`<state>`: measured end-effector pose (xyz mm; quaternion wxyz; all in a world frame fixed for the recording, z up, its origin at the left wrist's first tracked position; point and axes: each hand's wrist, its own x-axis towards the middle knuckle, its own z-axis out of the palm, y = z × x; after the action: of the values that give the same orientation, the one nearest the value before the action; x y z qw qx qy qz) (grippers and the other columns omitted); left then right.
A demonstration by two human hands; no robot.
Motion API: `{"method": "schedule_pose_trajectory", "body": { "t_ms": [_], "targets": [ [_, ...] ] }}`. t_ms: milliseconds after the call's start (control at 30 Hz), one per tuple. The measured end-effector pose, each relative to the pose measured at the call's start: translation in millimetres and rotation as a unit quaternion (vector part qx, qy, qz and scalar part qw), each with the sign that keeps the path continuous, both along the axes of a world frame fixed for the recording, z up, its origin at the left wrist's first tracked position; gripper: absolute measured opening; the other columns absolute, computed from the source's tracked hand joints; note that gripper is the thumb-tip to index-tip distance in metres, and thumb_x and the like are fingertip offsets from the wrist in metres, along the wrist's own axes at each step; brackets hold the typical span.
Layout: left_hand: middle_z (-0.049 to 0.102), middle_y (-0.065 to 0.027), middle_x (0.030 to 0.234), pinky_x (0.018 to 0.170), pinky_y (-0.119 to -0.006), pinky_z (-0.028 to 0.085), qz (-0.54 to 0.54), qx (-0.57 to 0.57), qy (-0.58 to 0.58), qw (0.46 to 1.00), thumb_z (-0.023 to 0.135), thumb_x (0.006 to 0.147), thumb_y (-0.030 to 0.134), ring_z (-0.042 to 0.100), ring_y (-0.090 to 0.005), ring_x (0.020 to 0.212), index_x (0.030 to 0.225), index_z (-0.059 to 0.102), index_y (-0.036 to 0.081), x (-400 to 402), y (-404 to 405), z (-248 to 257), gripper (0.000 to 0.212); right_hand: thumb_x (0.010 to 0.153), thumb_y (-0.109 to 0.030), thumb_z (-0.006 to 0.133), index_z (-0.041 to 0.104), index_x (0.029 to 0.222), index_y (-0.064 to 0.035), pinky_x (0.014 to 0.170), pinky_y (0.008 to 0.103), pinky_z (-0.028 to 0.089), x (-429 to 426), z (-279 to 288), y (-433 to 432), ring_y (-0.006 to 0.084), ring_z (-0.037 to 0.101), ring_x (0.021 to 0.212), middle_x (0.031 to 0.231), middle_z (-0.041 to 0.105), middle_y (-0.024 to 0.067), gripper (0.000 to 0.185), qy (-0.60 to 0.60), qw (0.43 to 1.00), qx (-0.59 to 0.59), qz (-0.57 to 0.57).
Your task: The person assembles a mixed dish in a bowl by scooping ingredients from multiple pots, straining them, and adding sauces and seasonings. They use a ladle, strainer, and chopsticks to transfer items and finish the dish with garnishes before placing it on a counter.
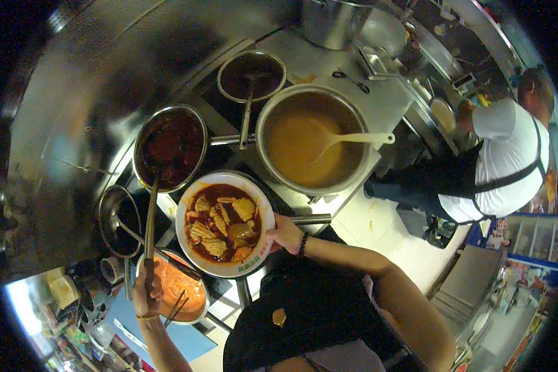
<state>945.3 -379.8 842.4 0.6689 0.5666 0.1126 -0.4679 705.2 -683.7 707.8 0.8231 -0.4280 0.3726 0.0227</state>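
Observation:
My right hand (286, 236) grips the rim of a white bowl (181, 232) with printed writing, which holds ridged pieces of food (207, 238) in dark red sauce. My left hand (148, 286) is closed round the long handle of a ladle (151, 209), whose head is hidden in dark red sauce in a steel pan (171, 144). Below the left hand's fingers is a pan (204, 302) of orange, creamy food with a black-tined utensil (179, 307) in it. Right of the sauce pan stands a large steel pot (363, 116) of brown liquid, with a pale plastic ladle (365, 137) resting inside.
Another pan (230, 58) with a ladle stands at the back. A dark pan (107, 223) is at left, beside a blue board (186, 342). Pan handles stick out towards me. A person (511, 158) in a white shirt and dark apron works at a counter on the right.

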Motion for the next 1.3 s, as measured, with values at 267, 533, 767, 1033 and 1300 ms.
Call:
{"method": "schedule_pose_trajectory", "body": {
  "t_ms": [267,533,767,1033,1300],
  "targets": [
    [0.052,0.0029,0.065,0.036,-0.018,0.030,-0.024,0.048,0.002,0.999,0.047,0.096,0.032,0.038,-0.0041,0.041,0.111,0.057,0.007,33.5,-9.2,-32.0,0.031,0.074,-0.001,0.059,0.048,0.117,-0.0004,0.045,0.0299,0.054,-24.5,68.3,-13.2,0.0190,0.066,0.068,0.092,0.064,0.0117,0.044,-0.025,1.000,0.002,-0.001],
    [0.067,-0.0055,0.092,0.045,-0.022,0.043,-0.064,0.166,-0.134,0.975,0.053,0.091,0.031,0.057,-0.0100,0.058,0.104,0.059,0.004,34.4,-9.3,-57.3,0.032,0.072,0.000,0.057,0.042,0.125,0.0008,0.070,0.0404,0.060,-61.4,130.4,-72.5,0.0256,0.065,0.089,0.106,0.061,0.0134,0.055,-0.049,0.996,0.063,0.046],
    [0.066,-0.0097,0.081,0.067,-0.030,0.048,-0.009,0.272,-0.554,0.787,0.056,0.087,0.015,0.061,-0.0186,0.074,0.089,0.062,-0.001,-132.1,-57.6,-22.5,0.017,0.072,-0.006,0.059,0.050,0.113,0.0026,0.071,0.0434,0.059,-69.2,174.3,-151.0,0.0309,0.066,0.085,0.096,0.063,0.0164,0.043,-0.030,0.993,0.032,0.110],
    [0.057,-0.0204,0.113,0.085,-0.039,0.047,-0.146,0.238,-0.452,0.847,0.066,0.080,0.014,0.055,-0.0342,0.103,0.108,0.058,0.003,-378.5,-267.1,-173.3,0.032,0.076,-0.002,0.053,0.049,0.119,-0.0023,0.073,0.0450,0.058,-63.6,200.3,-247.9,0.0284,0.065,0.090,0.105,0.062,0.0132,0.043,-0.029,0.981,-0.027,0.192],
    [0.059,-0.0174,0.113,0.092,-0.046,0.038,-0.029,0.333,-0.398,0.854,0.061,0.080,0.027,0.052,-0.0347,0.108,0.111,0.059,0.004,-361.6,-352.5,-269.8,0.039,0.076,-0.003,0.054,0.047,0.119,-0.0017,0.069,0.0389,0.060,-47.9,202.0,-270.4,0.0254,0.066,0.087,0.106,0.060,0.0133,0.044,-0.008,0.966,-0.065,0.251]
  ]
}}
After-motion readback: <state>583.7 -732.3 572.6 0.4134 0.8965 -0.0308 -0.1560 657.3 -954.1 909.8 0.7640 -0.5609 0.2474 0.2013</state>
